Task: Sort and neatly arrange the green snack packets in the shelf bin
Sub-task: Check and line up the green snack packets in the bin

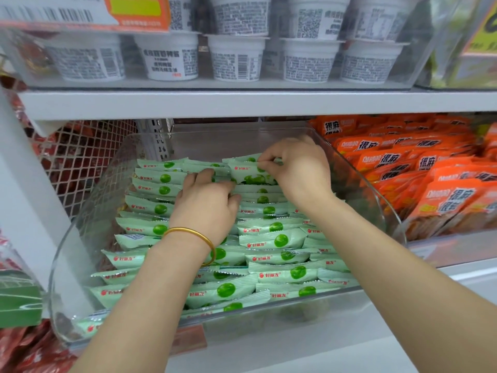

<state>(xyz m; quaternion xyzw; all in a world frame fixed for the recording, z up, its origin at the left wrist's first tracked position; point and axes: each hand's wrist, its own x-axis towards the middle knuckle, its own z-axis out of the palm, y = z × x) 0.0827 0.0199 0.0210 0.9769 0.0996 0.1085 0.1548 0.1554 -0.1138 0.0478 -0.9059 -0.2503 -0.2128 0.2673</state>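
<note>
A clear plastic shelf bin (67, 265) holds several pale green snack packets (271, 240) with a green fruit print, lying in overlapping rows from front to back. My right hand (298, 168) is at the back of the bin, fingers pinching the top edge of one green packet (250, 175) that stands tilted up above the rows. My left hand (207, 203), with a gold bangle on the wrist, rests just left of it, fingers curled onto the lower edge of that same packet and the packets below.
Orange snack packets (419, 181) fill the bin to the right. White cups (236, 59) stand in a clear tray on the shelf above. A white wire mesh divider (80, 157) with red packets behind it is at the left. The shelf board (242, 103) hangs close overhead.
</note>
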